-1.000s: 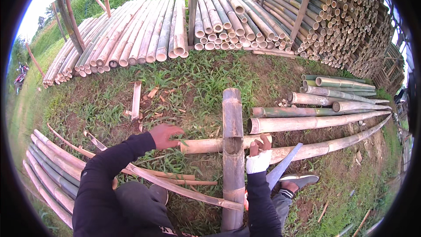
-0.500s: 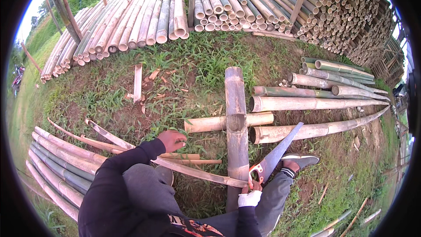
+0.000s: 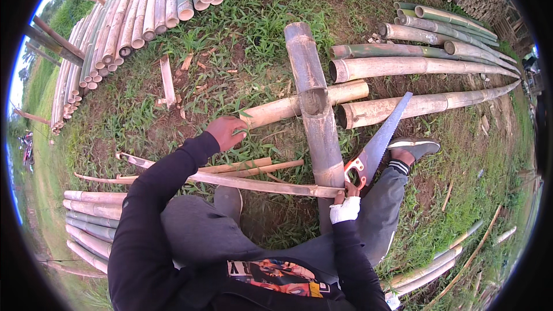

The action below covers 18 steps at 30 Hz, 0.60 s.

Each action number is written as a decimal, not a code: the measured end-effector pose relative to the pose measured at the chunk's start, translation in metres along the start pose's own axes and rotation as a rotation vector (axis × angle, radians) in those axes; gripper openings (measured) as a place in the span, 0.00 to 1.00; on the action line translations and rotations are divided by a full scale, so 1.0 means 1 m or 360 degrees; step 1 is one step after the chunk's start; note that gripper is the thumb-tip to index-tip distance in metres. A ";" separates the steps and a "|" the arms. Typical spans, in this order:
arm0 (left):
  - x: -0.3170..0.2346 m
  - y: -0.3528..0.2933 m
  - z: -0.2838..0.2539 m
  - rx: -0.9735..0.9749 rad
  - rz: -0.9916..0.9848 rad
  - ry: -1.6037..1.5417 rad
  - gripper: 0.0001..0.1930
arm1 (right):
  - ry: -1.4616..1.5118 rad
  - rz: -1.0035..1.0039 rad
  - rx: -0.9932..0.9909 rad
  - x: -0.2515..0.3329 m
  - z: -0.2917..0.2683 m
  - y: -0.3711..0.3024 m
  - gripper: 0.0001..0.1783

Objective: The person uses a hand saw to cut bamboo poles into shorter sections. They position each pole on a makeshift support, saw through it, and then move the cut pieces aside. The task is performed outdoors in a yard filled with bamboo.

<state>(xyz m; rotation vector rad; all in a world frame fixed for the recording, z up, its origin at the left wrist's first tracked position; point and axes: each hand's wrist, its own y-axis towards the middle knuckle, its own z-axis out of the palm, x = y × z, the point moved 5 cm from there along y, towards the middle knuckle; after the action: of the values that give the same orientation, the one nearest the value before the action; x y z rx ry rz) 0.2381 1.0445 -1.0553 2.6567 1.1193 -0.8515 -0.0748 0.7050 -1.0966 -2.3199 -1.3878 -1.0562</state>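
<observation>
head: right hand (image 3: 345,203) at bamboo strip (image 3: 271,185)

- Strip (image 3: 271,185): pale pinkish tan
- Blade (image 3: 383,135): blue-grey
- Handle (image 3: 360,165): orange and white
- Thick bamboo (image 3: 322,138): blotchy grey-brown
- Crosspiece (image 3: 271,112): yellowish tan
- Wrap (image 3: 345,209): white
- Sleeves (image 3: 152,196): black
- Trousers (image 3: 204,227): grey
- Sock (image 3: 398,166): black, white stripes
- Shoe (image 3: 423,148): grey, white-edged

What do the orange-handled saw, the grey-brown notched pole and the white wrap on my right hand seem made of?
Orange-handled saw: probably steel, with a dull metallic grey blade; handle possibly plastic or painted.
Grey-brown notched pole: weathered bamboo, showing node rings.
White wrap: likely fabric, from its matte look; weave unclear.
</observation>
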 end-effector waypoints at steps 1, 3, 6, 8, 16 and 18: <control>-0.006 0.014 -0.005 0.0025 0.0082 0.0030 0.14 | 0.0009 0.0036 0.0020 -0.002 0.000 0.001 0.20; -0.020 0.035 -0.008 0.0144 0.0128 0.0105 0.14 | 0.0075 0.0039 0.0043 -0.004 -0.001 0.004 0.19; -0.041 0.060 0.006 0.0362 0.0151 0.0142 0.17 | 0.0121 0.0452 -0.0061 -0.029 -0.004 0.015 0.21; -0.056 0.053 0.018 0.0328 0.0265 0.0019 0.21 | 0.0301 0.0739 -0.0368 -0.051 -0.009 0.024 0.24; -0.042 -0.071 0.108 0.1494 -0.0059 -0.0313 0.35 | -0.0806 0.0517 0.0176 -0.070 -0.018 0.070 0.18; -0.025 -0.059 0.095 0.1281 -0.0141 -0.0384 0.34 | -0.0708 0.0434 0.0590 -0.062 -0.007 0.067 0.19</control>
<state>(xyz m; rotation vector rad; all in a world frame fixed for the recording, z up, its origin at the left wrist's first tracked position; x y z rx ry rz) 0.1400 1.0397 -1.1153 2.9472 0.9741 -1.9194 -0.0397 0.6250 -1.1246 -2.4405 -1.2177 -0.1867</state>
